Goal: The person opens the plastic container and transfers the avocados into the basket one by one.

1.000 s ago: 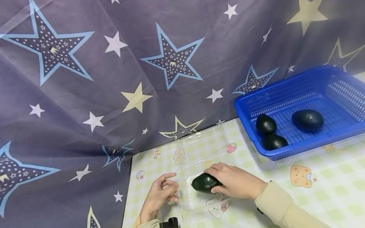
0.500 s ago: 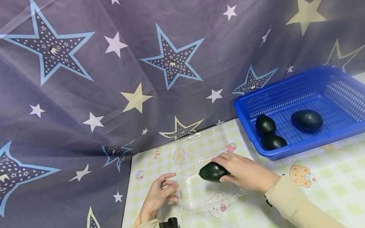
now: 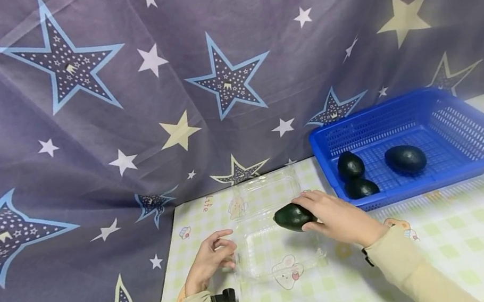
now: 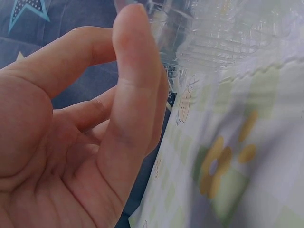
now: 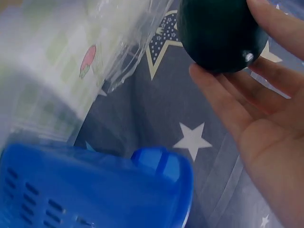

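My right hand (image 3: 333, 216) grips a dark green avocado (image 3: 291, 217) above the right part of a clear plastic clamshell box (image 3: 260, 255). In the right wrist view, thumb and fingers hold the avocado (image 5: 221, 35) from its end. The box lies with its lid (image 3: 269, 192) folded back toward the curtain. My left hand (image 3: 212, 259) stays beside the box's left edge with loosely bent fingers. In the left wrist view the fingertips are close to the clear plastic (image 4: 213, 42); contact is hard to make out.
A blue perforated basket (image 3: 482, 165) stands at the back right, holding a lone avocado (image 3: 405, 160) and two more (image 3: 350, 166) by its left wall. A starry curtain (image 3: 180, 21) hangs behind the checked tablecloth (image 3: 344, 289).
My right hand has carried the avocado rightward and slightly back, away from the box's middle. The left hand has kept its place.
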